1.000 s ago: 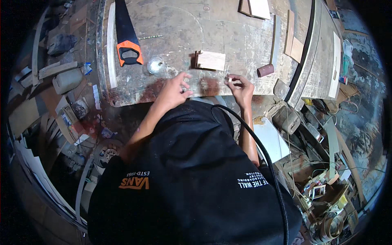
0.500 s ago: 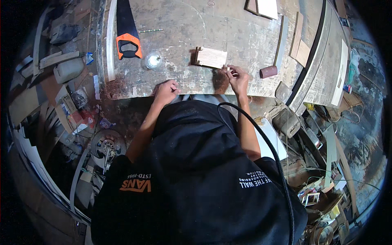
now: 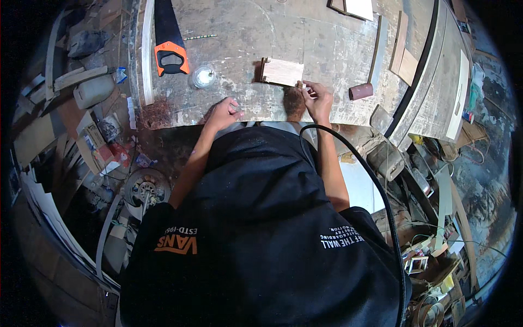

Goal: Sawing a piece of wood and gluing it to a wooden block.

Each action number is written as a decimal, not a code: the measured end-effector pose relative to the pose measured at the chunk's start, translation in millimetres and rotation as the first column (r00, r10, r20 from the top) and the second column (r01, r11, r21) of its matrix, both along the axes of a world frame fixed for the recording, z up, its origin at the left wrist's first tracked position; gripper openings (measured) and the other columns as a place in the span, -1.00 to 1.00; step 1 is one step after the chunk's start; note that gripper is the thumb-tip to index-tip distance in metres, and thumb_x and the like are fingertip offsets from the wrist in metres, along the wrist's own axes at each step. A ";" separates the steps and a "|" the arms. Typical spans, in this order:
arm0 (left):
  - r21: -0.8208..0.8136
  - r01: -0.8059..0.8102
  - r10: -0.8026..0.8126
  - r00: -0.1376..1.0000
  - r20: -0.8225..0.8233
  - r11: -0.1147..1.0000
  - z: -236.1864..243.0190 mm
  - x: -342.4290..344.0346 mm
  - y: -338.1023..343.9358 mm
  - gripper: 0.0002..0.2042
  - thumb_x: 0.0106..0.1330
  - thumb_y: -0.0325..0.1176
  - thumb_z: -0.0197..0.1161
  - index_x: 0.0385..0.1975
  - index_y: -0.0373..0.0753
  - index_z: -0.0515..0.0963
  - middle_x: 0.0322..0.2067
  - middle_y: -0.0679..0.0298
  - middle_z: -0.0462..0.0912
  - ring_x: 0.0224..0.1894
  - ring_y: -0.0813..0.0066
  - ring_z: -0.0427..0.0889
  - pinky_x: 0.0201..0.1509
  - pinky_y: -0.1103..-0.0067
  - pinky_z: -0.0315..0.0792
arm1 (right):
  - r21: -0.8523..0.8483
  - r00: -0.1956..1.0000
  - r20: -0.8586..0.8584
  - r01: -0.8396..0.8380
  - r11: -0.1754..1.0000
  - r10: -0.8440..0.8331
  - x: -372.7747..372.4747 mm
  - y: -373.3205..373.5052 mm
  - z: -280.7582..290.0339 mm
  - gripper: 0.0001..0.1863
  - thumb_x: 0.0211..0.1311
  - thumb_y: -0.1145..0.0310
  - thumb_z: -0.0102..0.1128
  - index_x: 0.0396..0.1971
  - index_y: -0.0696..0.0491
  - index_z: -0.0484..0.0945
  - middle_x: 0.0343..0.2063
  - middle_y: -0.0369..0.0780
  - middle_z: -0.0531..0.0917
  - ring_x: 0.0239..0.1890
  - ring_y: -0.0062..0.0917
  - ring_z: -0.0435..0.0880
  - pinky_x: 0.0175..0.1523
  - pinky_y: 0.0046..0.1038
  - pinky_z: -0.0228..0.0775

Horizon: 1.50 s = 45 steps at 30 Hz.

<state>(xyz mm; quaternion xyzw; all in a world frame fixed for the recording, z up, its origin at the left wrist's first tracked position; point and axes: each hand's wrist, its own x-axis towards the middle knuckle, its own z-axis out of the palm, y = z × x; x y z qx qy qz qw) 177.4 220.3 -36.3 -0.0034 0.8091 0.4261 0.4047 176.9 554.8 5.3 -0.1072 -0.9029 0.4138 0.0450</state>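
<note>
My right hand point(image 3: 318, 102) is at the near side of the workbench point(image 3: 245, 43), its fingertips pinched on a small pale wood piece point(image 3: 302, 85). That piece is close to the lower right corner of a small wooden box-like block point(image 3: 282, 71), which lies on the bench with a pale flat top; whether the two touch, I cannot tell. My left hand point(image 3: 223, 114) rests at the bench's near edge, fingers loosely curled with a gap to the thumb and nothing seen in them. A clear round container point(image 3: 204, 76) stands beyond my left hand.
A handsaw point(image 3: 171, 58) with an orange and black handle lies at left, beside a striped thin stick point(image 3: 200, 37) and a long pale strip point(image 3: 148, 54). A reddish-brown cylinder point(image 3: 360, 91) and wood strips point(image 3: 399, 43) lie at right. A black cable point(image 3: 376, 185) arches past my right arm.
The view has shifted slightly. My right hand keeps its pinch on the small wood piece near the block's corner. My left hand stays at the bench edge, its fingers slightly more spread.
</note>
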 end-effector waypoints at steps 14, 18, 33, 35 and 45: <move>-0.019 -0.001 0.000 0.999 -0.054 1.000 4.6 5.4 1.8 -0.44 0.02 -0.17 0.56 -0.05 -0.26 0.45 -0.38 0.17 0.71 -0.29 0.30 0.68 -0.12 0.40 0.50 | 0.000 1.000 0.016 -0.021 1.000 0.021 1.2 -4.1 -1.4 -0.72 0.03 0.41 0.48 -0.20 0.05 0.73 -0.43 -0.21 0.70 -0.49 -0.58 0.63 -0.35 -0.54 0.55; -0.066 0.021 -0.026 0.997 -0.074 0.998 12.0 5.3 2.7 -0.42 0.00 -0.16 0.57 -0.03 -0.25 0.44 -0.36 0.16 0.71 -0.28 0.28 0.69 -0.12 0.39 0.50 | 0.000 1.000 0.003 -0.010 1.000 0.010 1.5 -2.7 -3.2 -0.72 0.03 0.40 0.48 -0.20 0.05 0.73 -0.42 -0.22 0.70 -0.49 -0.58 0.62 -0.35 -0.54 0.54; -0.065 0.005 -0.013 0.991 -0.133 0.998 11.5 8.4 4.0 -0.39 -0.05 -0.15 0.59 -0.05 -0.25 0.45 -0.39 0.18 0.68 -0.32 0.27 0.68 -0.15 0.38 0.52 | 0.010 0.999 0.020 -0.048 0.999 0.047 -0.2 -2.9 -0.2 -0.73 0.04 0.43 0.45 -0.19 0.04 0.73 -0.44 -0.21 0.69 -0.50 -0.57 0.62 -0.36 -0.54 0.53; -0.081 0.006 -0.015 0.994 -0.108 0.997 10.9 7.5 4.8 -0.39 -0.06 -0.14 0.59 -0.05 -0.25 0.45 -0.38 0.18 0.68 -0.31 0.27 0.69 -0.15 0.38 0.52 | 0.002 0.999 0.027 -0.045 0.999 0.045 -1.1 -3.3 0.6 -0.73 0.04 0.43 0.45 -0.19 0.04 0.73 -0.44 -0.21 0.69 -0.50 -0.57 0.63 -0.36 -0.53 0.53; -0.122 0.032 -0.044 0.994 -0.099 0.992 11.6 4.5 5.3 -0.36 -0.06 -0.05 0.58 -0.05 -0.24 0.46 -0.36 0.19 0.70 -0.27 0.24 0.69 -0.12 0.38 0.51 | 0.040 0.997 0.016 -0.079 0.996 0.078 -2.2 -2.6 3.4 -0.72 0.03 0.41 0.47 -0.20 0.03 0.73 -0.46 -0.20 0.69 -0.52 -0.52 0.63 -0.37 -0.52 0.52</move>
